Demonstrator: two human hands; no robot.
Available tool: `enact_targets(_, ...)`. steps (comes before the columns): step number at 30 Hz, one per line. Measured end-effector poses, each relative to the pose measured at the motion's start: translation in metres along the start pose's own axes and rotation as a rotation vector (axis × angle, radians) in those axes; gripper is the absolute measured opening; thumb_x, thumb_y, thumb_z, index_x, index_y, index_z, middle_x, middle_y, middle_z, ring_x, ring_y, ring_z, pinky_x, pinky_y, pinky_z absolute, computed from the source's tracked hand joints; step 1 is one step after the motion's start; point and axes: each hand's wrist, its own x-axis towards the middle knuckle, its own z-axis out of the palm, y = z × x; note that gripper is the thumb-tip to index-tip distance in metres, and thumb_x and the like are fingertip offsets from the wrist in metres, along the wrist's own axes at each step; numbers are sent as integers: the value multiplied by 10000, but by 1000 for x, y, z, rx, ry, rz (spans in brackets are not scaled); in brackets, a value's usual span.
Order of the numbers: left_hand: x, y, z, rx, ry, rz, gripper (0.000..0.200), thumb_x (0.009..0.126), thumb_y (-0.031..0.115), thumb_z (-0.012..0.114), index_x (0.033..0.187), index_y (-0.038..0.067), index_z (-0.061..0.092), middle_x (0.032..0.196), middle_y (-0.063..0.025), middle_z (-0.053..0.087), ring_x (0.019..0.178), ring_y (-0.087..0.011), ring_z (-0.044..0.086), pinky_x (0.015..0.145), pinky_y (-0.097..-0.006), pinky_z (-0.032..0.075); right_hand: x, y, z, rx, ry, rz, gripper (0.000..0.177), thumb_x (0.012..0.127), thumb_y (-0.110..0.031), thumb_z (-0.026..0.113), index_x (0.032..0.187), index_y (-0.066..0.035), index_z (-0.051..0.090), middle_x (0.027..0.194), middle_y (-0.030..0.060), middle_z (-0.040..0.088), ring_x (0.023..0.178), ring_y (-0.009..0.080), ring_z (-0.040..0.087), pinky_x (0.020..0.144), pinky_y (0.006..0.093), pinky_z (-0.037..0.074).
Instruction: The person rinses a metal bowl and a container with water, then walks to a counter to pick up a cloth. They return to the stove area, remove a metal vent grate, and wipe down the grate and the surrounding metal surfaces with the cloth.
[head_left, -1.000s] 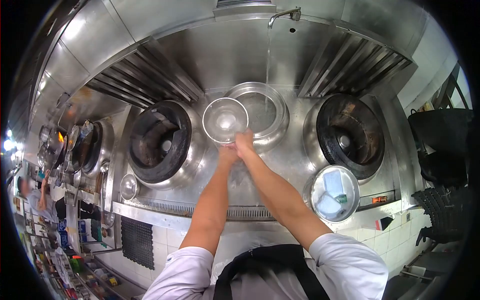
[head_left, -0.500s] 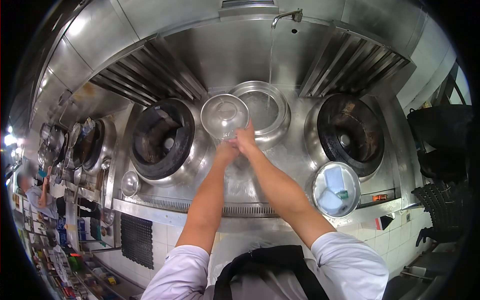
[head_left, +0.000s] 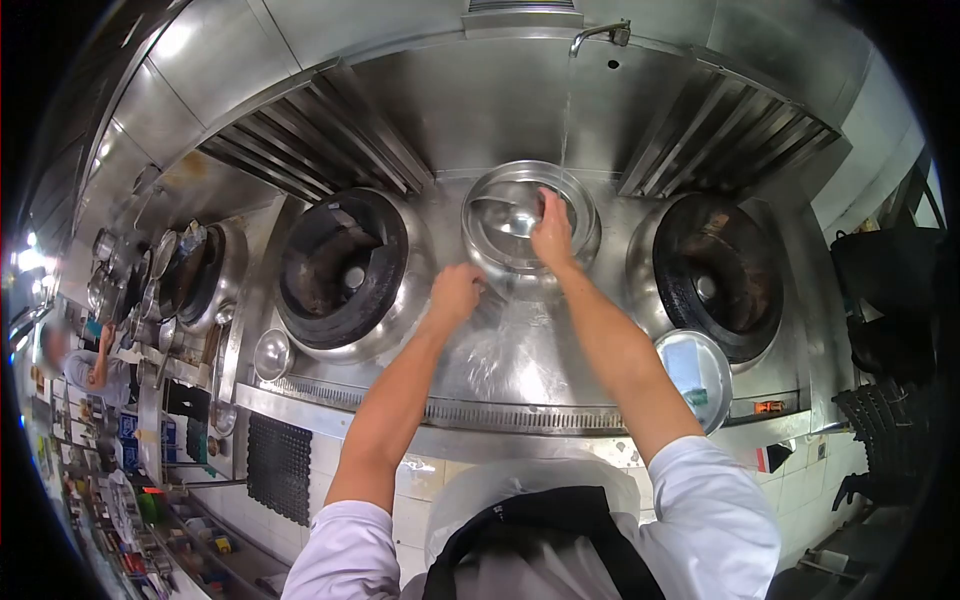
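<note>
A round steel basin (head_left: 580, 250) sits in the middle of the stove top, and a thin stream of water falls into it from the tap (head_left: 600, 32) above. Inside the basin a smaller steel bowl (head_left: 503, 217) lies tilted. My right hand (head_left: 552, 235) reaches into the basin and grips this bowl at its right rim. My left hand (head_left: 455, 292) is curled into a fist just outside the basin's lower left rim, with nothing visible in it.
Dark wok burner wells sit to the left (head_left: 345, 265) and right (head_left: 715, 275) of the basin. A steel bowl holding packets (head_left: 695, 372) stands at the front right, and a small steel bowl (head_left: 272, 353) at the front left. Another person (head_left: 95, 365) works far left.
The steel bowl was held up by both hands left of the basin; now it is down inside the basin in my right hand, and my left hand has let go.
</note>
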Motion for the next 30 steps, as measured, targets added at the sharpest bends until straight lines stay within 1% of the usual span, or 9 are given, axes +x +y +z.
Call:
enact_targets(2, -6, -1, -4, -7, 115, 78, 178, 738, 65, 698, 916, 73, 713, 893, -153, 677, 793, -336, 647, 770, -398, 527, 4, 10, -2, -101, -64, 171, 660, 757, 71, 543, 1378, -73, 368, 1197, 224, 483, 1085, 435, 540, 951, 480, 446)
enact_targets(6, -15, 3, -5, -577, 42, -351, 119, 808, 36, 675, 920, 66, 700, 880, -81, 668, 738, -196, 623, 749, -303, 527, -24, 19, 16, -162, 130, 37, 585, 792, 15, 561, 1356, -25, 413, 1193, 218, 495, 1085, 415, 527, 953, 443, 445)
enact_targets(12, -40, 31, 8, -1053, 11, -447, 118, 890, 2, 606, 1003, 18, 634, 973, -49, 638, 852, -118, 606, 768, -253, 529, -160, -6, 24, 309, 128, 183, 421, 898, -340, 649, 1178, -34, 578, 1133, 159, 580, 1115, 286, 530, 987, 405, 399)
enact_targets(15, -59, 45, 34, -1355, 65, -479, 164, 906, -14, 559, 1067, 5, 588, 1041, -84, 617, 947, -167, 617, 804, -295, 553, -201, 23, 48, 1305, 118, 958, 455, 899, -476, 620, 1131, -85, 595, 1140, 117, 601, 1110, 263, 548, 998, 426, 398)
enact_targets(18, -84, 31, 78, -1663, 54, -555, 224, 924, -50, 466, 1133, -6, 535, 1149, -122, 568, 1039, -227, 607, 862, -370, 576, -212, 20, 36, 1832, 193, 1158, 442, 895, -517, 599, 1088, -120, 605, 1061, 85, 632, 1031, 261, 594, 950, 431, 445)
enact_targets(21, -116, 10, 124, -1719, 69, -677, 239, 929, 72, 532, 1161, 17, 535, 1237, -131, 522, 1087, -262, 579, 899, -437, 549, -228, 54, 52, 1812, 218, 1118, 389, 874, -457, 643, 1058, -117, 601, 976, 81, 651, 915, 266, 636, 853, 416, 506)
enact_targets(24, -124, 17, 122, -1415, 23, -1238, 355, 901, 249, 615, 1180, 42, 541, 1328, -135, 460, 1120, -308, 553, 907, -514, 513, -233, 53, 45, 1531, 217, 1186, 272, 859, -306, 660, 999, -76, 620, 969, 93, 663, 875, 254, 646, 761, 385, 536)
enact_targets(27, -112, 40, 112, -1673, -19, -1412, 455, 866, 386, 635, 1167, 52, 570, 1262, -114, 533, 1071, -327, 578, 924, -518, 488, -244, 51, 37, 1013, 78, 1063, 271, 813, -163, 709, 1040, -49, 617, 961, 92, 654, 872, 228, 642, 794, 367, 533)
enact_targets(30, -106, 9, 172, -2070, -108, -1264, 416, 908, 369, 573, 1153, 33, 586, 1134, -134, 611, 1020, -309, 612, 916, -463, 507, -265, 37, 48, 684, 211, 666, 262, 840, -152, 712, 1035, 1, 628, 905, 71, 652, 815, 173, 634, 734, 304, 522)
